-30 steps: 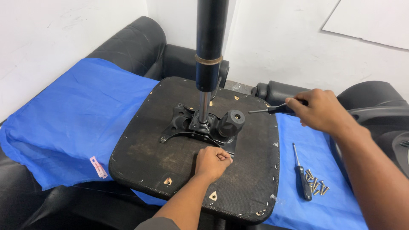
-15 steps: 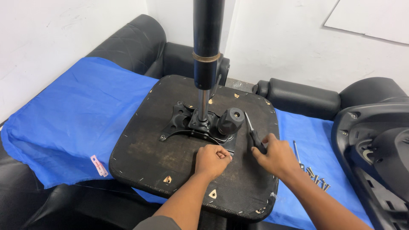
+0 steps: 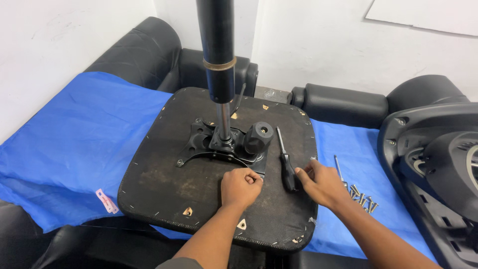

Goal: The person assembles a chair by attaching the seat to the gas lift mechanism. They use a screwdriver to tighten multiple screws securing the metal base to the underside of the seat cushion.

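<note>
Both hands rest on the upturned seat: left hand fisted at the bracket, right hand loosely touching the screwdriver. It lies flat on the seat, handle toward the person, tip pointing away at the wall.

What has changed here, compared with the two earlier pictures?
The right hand brought the black-handled screwdriver from up at the right, near the knob, down onto the seat underside. The screwdriver now lies flat there, with the fingers at its handle. The left hand stayed closed at the front edge of the metal plate, and the seat and the screws on the blue cloth did not move.
</note>
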